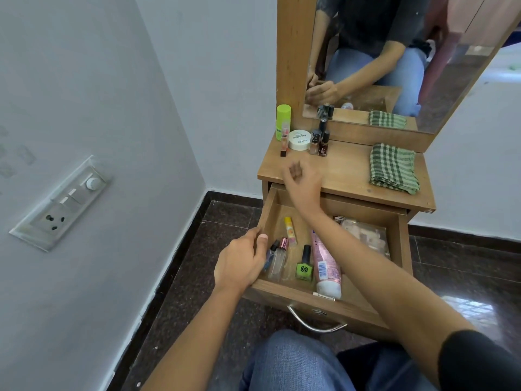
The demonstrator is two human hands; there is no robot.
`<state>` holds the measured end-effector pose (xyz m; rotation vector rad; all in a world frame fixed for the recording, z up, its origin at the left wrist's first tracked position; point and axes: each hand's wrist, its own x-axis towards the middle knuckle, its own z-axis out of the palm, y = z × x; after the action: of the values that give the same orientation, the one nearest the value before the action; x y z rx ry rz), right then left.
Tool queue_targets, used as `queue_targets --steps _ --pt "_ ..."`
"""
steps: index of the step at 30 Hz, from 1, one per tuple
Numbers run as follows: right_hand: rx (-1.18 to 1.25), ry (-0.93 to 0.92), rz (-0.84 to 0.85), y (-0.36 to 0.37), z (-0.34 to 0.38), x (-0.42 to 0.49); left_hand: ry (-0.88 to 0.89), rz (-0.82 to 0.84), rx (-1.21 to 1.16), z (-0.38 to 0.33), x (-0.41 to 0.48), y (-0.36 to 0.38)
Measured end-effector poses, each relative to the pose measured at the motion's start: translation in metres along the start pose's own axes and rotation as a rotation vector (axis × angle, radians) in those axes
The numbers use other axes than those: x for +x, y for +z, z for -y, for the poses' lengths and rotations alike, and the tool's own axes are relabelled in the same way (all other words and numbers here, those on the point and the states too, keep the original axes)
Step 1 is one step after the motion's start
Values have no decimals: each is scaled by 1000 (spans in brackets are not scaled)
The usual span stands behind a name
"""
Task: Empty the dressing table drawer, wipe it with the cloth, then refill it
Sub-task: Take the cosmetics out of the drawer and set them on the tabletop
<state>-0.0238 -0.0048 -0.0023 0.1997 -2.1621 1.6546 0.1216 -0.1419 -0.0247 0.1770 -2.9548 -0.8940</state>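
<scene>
1. The drawer (284, 294) is pulled out below the table (338, 170). In it lie a pink tube (325, 263), a green nail-polish bottle (304, 266), a clear glass bottle (277, 261), a yellow stick (289, 230) and a plastic packet (366, 238).
2. The left hand (245, 261) is at the drawer's left wall, beside the glass bottle. Its grip is curled, but I cannot tell whether it holds anything.
3. The right hand (303, 179) hovers over the table. It is blurred, its grip is loosely curled, and nothing shows in it.
4. The glass bottles are probably light, smooth and breakable, so take them round the body, not the cap. The tube is likely soft and is best pinched mid-length.
5. The white jar (299, 139) reads "NAIL POLISH". The tube shows a barcode, and its other print is too small to read.
6. The folded checked cloth (393, 167) lies on the table.
</scene>
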Motion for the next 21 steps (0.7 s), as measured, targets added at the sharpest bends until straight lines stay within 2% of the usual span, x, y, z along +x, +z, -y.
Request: queue_targets --steps 2,5,8,14,17,21 --pt "-200 -22 149 -12 -12 -33 7 3 8 0 0 0" --pt "-784 137 384 -20 -32 -61 -3 4 14 1 1 0" --pt "-1012 248 518 -18 -35 -65 -5 4 13 0 -1 0" --pt "-1045 223 516 -13 -31 -64 -5 -1 16 -1 -1 -1" --pt "-846 208 468 -20 -17 -57 -3 4 16 -1 -1 -1" --pt "-454 150 461 -30 26 -30 -9 -1 8 -1 -1 -1"
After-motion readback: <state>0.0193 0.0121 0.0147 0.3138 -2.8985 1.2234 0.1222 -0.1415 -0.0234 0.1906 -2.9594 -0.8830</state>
